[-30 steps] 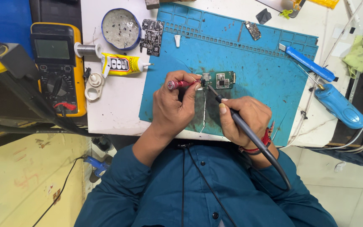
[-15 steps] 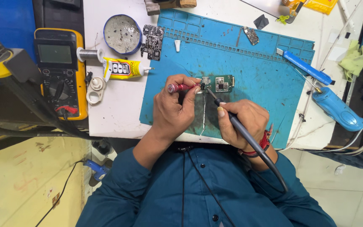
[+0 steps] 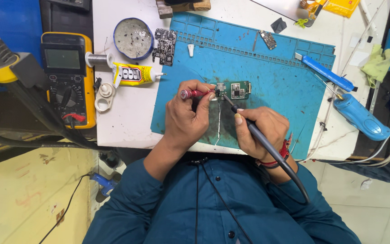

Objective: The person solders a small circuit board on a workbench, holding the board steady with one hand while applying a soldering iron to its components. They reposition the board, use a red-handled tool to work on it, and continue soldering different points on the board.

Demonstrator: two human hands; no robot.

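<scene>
Left hand (image 3: 187,118) clamps red tool (image 3: 194,93); right hand (image 3: 259,131) grips soldering iron (image 3: 248,125). Keep green board (image 3: 236,90) pinned mid-desk, tip contact brief.

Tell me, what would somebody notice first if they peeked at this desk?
Probably the two hands in the middle of the blue mat: the right hand holds a soldering iron on a small green circuit board, the left hand holds a red tool. A yellow meter sits far left.
</scene>
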